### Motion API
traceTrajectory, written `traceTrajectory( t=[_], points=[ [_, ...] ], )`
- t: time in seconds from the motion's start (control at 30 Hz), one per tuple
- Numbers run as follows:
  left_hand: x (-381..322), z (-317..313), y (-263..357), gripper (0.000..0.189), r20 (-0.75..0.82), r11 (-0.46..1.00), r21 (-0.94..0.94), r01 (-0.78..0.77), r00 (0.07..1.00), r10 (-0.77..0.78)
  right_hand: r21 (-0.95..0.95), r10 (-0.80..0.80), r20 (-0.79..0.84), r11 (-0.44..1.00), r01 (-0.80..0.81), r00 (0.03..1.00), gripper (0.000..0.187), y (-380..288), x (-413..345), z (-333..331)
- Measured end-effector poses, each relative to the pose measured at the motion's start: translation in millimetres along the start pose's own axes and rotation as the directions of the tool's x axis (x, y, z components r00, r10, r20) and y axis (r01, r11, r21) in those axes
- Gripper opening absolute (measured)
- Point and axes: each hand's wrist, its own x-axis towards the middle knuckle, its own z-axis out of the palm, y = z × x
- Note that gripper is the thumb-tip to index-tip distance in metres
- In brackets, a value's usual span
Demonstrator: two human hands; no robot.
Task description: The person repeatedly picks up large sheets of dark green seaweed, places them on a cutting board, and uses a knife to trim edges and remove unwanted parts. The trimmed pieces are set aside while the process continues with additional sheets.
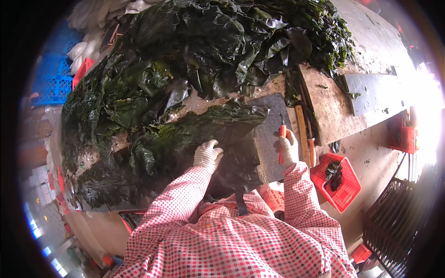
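Observation:
My left hand [208, 156], in a pale glove, rests on a broad dark kelp sheet [240, 153] spread before me. Its fingers are slightly apart and I see nothing held in them. My right hand [290, 147], gloved too, grips the red handle of a small knife [282, 132]; its thin blade points away from me. Under that hand lies a dark grey cutting board [274, 114], partly covered by the kelp's right edge. A large heap of wet kelp [208, 38] rises beyond both hands and spreads to the left.
Right of the board lie a wooden strip [301, 133] and an orange-handled tool [312, 153]. A red plastic basket [347, 187] holds kelp scraps. Another grey board [373, 93] lies on the table [330, 111]. A blue crate [52, 80] and white sacks [100, 21] stand at far left.

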Motion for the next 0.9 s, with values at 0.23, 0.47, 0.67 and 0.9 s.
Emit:
traceTrajectory(
  t=[0.23,0.47,0.67,0.9],
  points=[
    [-10,-23,3,0.014,-0.139,0.981,-0.158,-0.109,0.986,0.088,-0.289,-0.203,-0.012,0.938,0.191,0.979,0.049,7,8,78],
    [-22,-32,-1,0.013,-0.076,0.968,-0.176,-0.178,0.983,0.167,-0.584,-0.296,0.058,0.765,0.273,0.953,0.045,-2,14,60],
    [-29,-25,7,0.032,0.236,0.954,-0.290,-0.069,0.962,0.141,-0.814,-0.184,0.082,0.554,0.172,0.980,0.048,3,18,46],
    [-4,-37,-10,0.027,-0.077,0.949,-0.313,-0.043,0.997,0.020,-0.888,-0.241,0.202,0.365,0.281,0.949,0.052,4,14,36]
  ],
)
